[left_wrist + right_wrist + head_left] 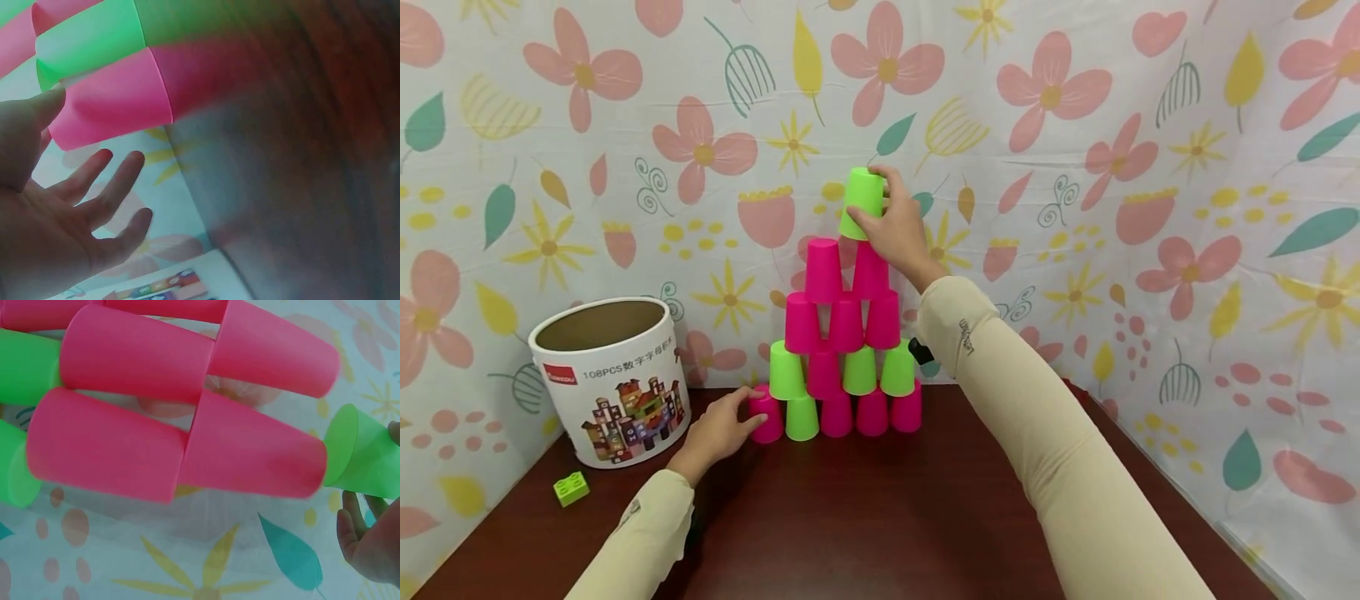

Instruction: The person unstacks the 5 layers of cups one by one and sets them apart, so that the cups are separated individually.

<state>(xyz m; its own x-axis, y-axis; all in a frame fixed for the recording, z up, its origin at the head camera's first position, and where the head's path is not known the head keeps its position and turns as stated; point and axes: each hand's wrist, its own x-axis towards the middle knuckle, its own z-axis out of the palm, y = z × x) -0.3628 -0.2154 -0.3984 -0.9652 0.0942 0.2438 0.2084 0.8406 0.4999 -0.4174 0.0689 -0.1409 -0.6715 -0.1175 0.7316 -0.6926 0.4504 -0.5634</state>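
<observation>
Upside-down pink and green cups form a stepped pyramid against the backdrop. At its top, my right hand [901, 225] holds a green cup [862, 200] between thumb and fingers, mouth downward. The right wrist view shows this green cup [375, 456] at the base of an upper pink cup [256, 450], slightly tilted; whether they touch is unclear. My left hand [718, 432] is at the bottom row's leftmost pink cup [766, 417], with thumb and index finger against it. In the left wrist view, the other fingers [119, 187] spread loosely away from the pink cup [115, 100].
A white round tub [625, 367] with printed building blocks stands left of the pyramid. Near it on the dark wooden table [850, 517] lies a green toy brick [571, 489]. Floral cloth [715, 242] hangs behind and at the sides.
</observation>
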